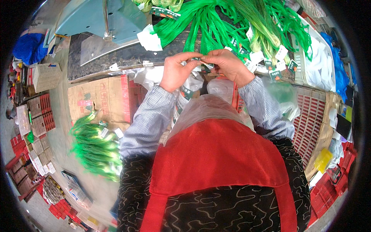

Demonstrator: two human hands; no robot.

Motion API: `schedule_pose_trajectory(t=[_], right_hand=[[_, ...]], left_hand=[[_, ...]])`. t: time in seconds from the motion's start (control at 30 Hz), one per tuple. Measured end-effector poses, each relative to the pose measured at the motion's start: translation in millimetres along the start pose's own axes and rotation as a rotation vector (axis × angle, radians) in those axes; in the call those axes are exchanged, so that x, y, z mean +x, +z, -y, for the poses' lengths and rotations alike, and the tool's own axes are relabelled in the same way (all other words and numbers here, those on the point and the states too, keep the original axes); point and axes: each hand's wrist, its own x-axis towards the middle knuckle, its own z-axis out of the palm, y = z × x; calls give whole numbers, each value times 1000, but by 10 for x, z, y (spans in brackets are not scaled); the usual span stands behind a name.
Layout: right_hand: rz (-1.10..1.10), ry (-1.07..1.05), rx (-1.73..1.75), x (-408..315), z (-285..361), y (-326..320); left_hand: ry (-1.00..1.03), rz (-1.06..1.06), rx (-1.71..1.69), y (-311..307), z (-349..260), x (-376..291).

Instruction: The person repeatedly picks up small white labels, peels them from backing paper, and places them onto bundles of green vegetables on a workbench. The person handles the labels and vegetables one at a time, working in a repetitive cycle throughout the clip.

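Both hands meet at the near edge of the dark worktable. My left hand pinches a small dark-and-white tag between thumb and fingers. On the tag's other side, my right hand grips it with thumb and forefinger. Green mesh net bags fan out on the table just beyond the fingers. To their right lie bunches of green onions or similar stalks, with several printed tags at their root ends. A stack of white labels rests left of the nets.
A blue-grey metal machine stands at the table's back left. Below the left side are a cardboard box and netted green stalks. On the right are a white basket holding white plastic and a slatted crate.
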Motion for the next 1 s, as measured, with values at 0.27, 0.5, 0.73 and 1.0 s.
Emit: schedule_pose_trajectory(t=[0.27,0.5,0.73,1.0], right_hand=[[-138,-88,-167,-18,-32,21],[-270,-1020,-1331,-145,189,-148],[-242,-946,-1408,-534,360,-151],[334,-218,-119,-105,-338,1042]], left_hand=[[145,-81,48,3,97,65],[126,-41,25,-70,90,145],[-267,-296,-349,-504,-52,75],[-214,-401,-322,-869,-139,-50]])
